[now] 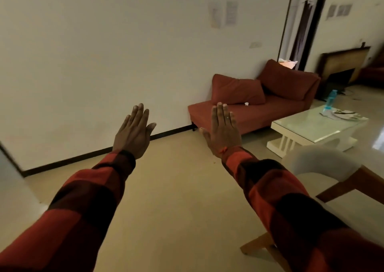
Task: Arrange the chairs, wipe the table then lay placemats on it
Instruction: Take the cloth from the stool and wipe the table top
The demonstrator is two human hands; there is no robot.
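Both arms in red-and-black checked sleeves stretch out in front of me. My left hand (134, 132) is flat, palm down, fingers extended, holding nothing. My right hand (223, 129) is the same, flat and empty, with a ring on one finger. A chair (324, 163) with a pale grey curved back and wooden legs stands at the right, just beyond my right forearm and partly hidden by it. Neither hand touches it. A white low table (307, 130) with a glass top stands further back on the right.
A red sofa (259, 105) with cushions sits against the white wall. A blue bottle (330, 100) and a plate (345, 114) rest on the low table. Bare beige floor (176, 188) lies under my arms. A doorway (301, 26) opens at the back right.
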